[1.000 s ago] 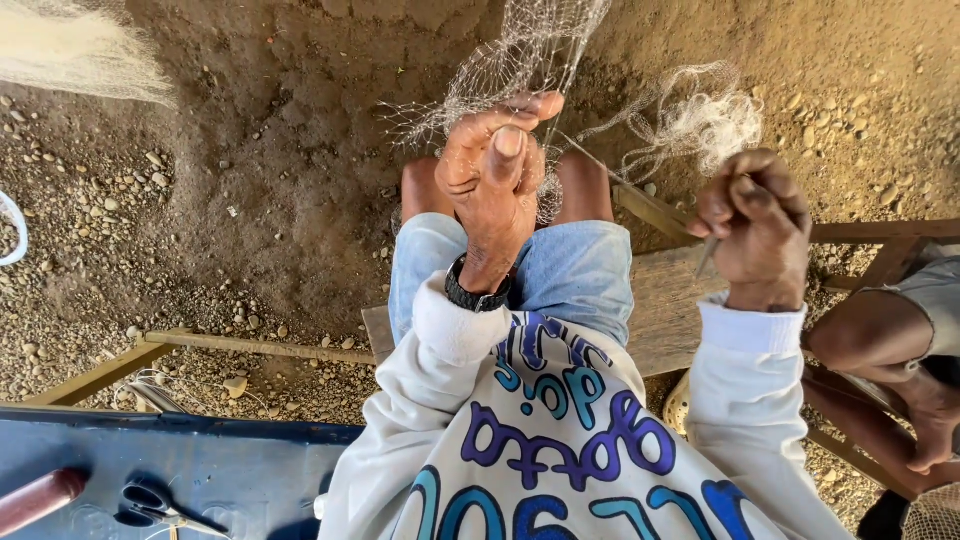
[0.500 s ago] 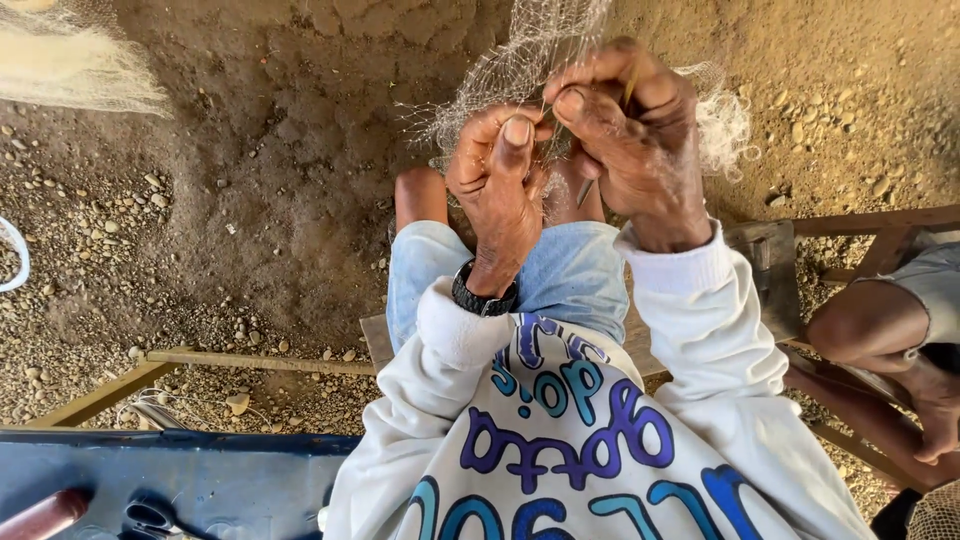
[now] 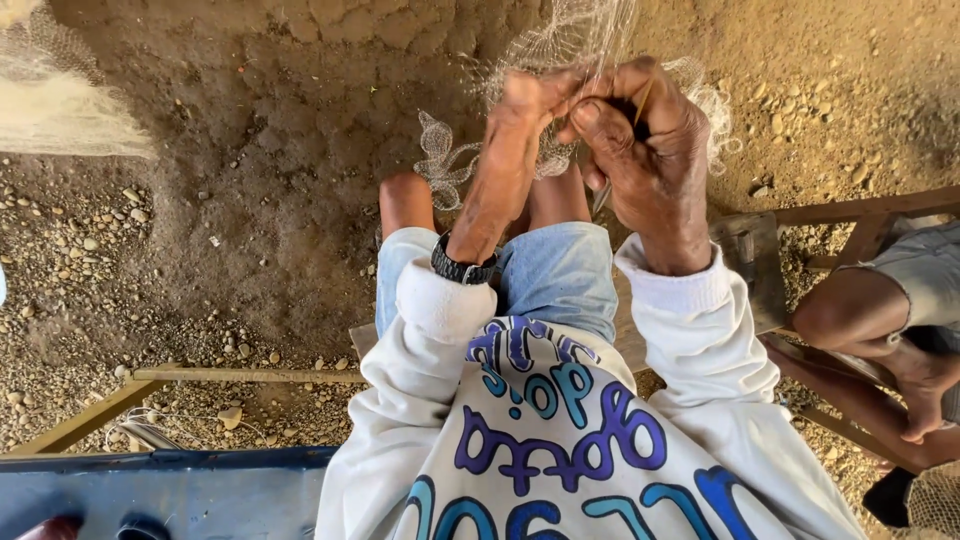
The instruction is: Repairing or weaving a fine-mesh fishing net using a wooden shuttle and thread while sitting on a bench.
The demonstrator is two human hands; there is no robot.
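Your left hand [image 3: 510, 150] and right hand [image 3: 640, 140] met above knees, both pinched on fine pale fishing net [image 3: 560, 40] hanging before you over bare dirt ground [image 3: 250, 150]. Right fingers [image 3: 600, 125] clenched round slim stick-like tool [image 3: 640, 100]. Black wristwatch [image 3: 462, 268] on left wrist.

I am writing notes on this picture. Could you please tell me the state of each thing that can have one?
left hand: raised, pinching the net
right hand: closed on the net, beside the left hand
fishing net: hanging, bunched at the hands
wristwatch: worn on left wrist
wooden bench: under the person
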